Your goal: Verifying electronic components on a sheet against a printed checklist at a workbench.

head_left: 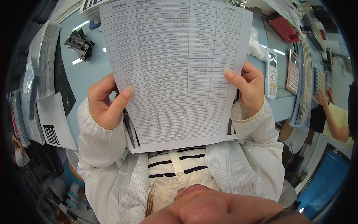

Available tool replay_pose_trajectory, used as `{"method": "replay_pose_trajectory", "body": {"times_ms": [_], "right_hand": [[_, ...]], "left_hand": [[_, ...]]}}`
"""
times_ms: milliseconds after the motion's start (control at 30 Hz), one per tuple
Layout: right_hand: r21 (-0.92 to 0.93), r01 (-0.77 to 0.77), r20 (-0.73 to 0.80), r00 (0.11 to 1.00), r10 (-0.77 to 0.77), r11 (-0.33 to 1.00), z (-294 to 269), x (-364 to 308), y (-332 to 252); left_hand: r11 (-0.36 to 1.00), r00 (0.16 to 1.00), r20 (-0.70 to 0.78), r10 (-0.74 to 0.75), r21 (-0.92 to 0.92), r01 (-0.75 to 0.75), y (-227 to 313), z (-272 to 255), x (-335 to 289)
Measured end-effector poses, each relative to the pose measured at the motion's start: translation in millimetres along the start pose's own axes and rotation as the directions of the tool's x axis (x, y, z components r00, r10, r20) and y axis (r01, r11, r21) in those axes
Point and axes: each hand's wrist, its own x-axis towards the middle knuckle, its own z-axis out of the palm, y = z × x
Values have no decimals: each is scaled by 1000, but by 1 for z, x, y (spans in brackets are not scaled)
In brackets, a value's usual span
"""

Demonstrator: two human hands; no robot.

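Note:
A white printed sheet of paper (175, 74) with a ruled table of columns and rows is held up in front of me, its lower edge close to my chest. My left hand (108, 102) grips its left edge, thumb on the front and the other fingers behind. At the right edge, my right hand (250, 87) pinches the sheet the same way. A few small handwritten marks show among the printed rows. Both hands' fingers behind the paper are mostly hidden, and the sheet covers the middle of the desk.
On the blue-grey desk (91, 69) lie black binder clips (79, 44). Plastic-wrapped paper stacks (44, 59) stand at left. To the right are a white handset (272, 74), a pink calculator (293, 71), crumpled tissue (257, 45) and a red box (284, 28). Another person's arm (333, 115) shows far right.

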Motion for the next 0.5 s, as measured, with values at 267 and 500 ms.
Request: {"method": "replay_pose_trajectory", "body": {"times_ms": [267,500], "right_hand": [[-2,12,27,1000,-12,1000,-3,0,0],[16,20,28,999,-20,1000,-2,2,-1]], "left_hand": [[999,999,8,-35,-21,35,1,0,0],[999,999,-6,-41,-10,41,0,-2,0]]}}
